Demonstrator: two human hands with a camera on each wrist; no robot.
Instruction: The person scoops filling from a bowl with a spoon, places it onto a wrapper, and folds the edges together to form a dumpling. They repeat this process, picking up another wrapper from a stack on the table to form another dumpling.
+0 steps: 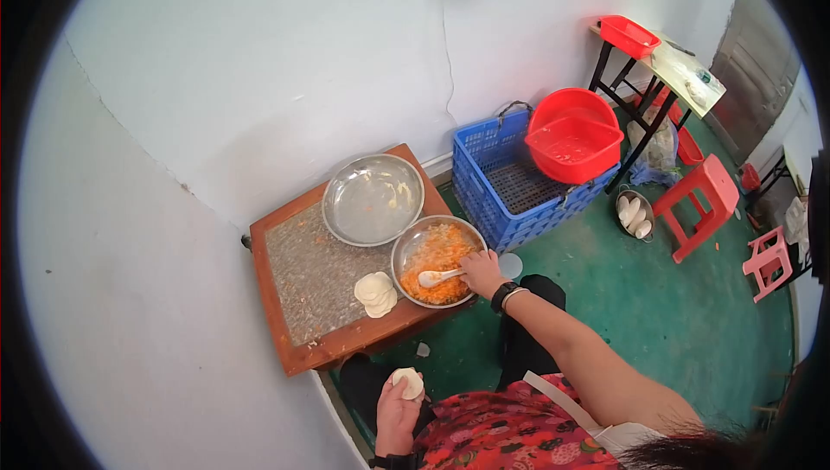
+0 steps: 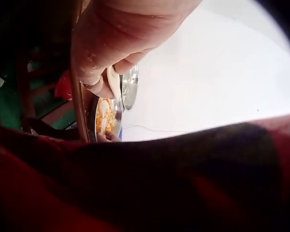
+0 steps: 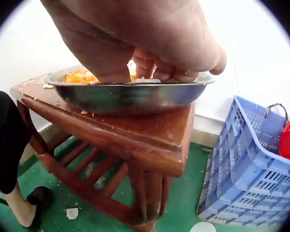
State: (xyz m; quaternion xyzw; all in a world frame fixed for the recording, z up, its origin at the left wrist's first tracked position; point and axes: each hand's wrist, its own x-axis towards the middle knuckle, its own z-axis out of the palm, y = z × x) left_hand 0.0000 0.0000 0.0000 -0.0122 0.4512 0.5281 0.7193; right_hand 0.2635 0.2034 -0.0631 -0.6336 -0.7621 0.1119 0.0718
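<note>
In the head view the right hand grips the handle of a white spoon, whose bowl rests in orange shredded filling inside a metal bowl. Over the lap, the left hand holds a round pale dough wrapper; the left wrist view shows this wrapper pinched between thumb and fingers. A small pile of wrappers lies on the table left of the bowl. In the right wrist view, the right hand reaches over the rim of the bowl.
Behind the filling bowl, a metal dish with pale residue stands on the wood-framed table. To the right are a blue crate with red basins, a red stool and a small pan on the green floor.
</note>
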